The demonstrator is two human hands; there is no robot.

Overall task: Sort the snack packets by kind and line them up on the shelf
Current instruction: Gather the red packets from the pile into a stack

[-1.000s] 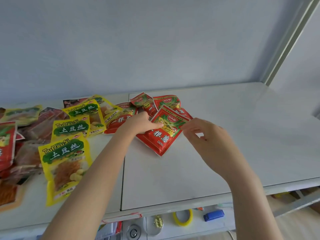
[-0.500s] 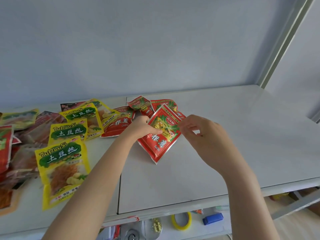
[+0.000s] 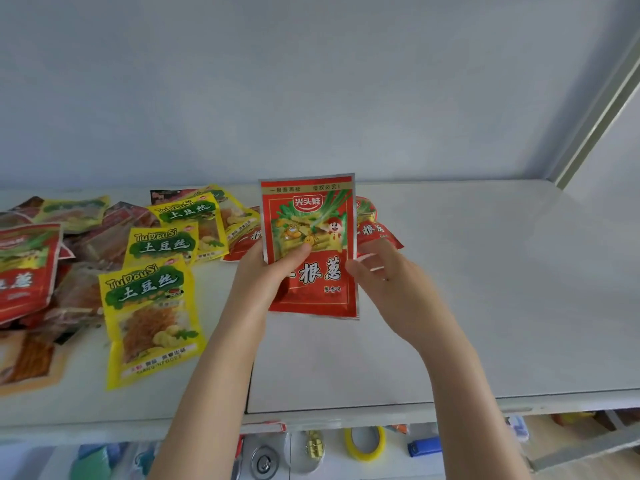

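1. Left hand (image 3: 268, 271) pinches a red snack packet (image 3: 311, 244), lifted upright above the shelf (image 3: 485, 289) middle.
2. Right hand (image 3: 388, 282), fingers loosely spread, touches its right edge.
3. Risk: the one-handed thumb pinch could let the slick foil slip onto the unsorted packets (image 3: 156, 244) at the shelf's left end.

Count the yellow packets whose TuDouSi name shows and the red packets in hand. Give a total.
Yellow TuDouSi packets: 3
Red packet in the left hand: 1
Total: 4
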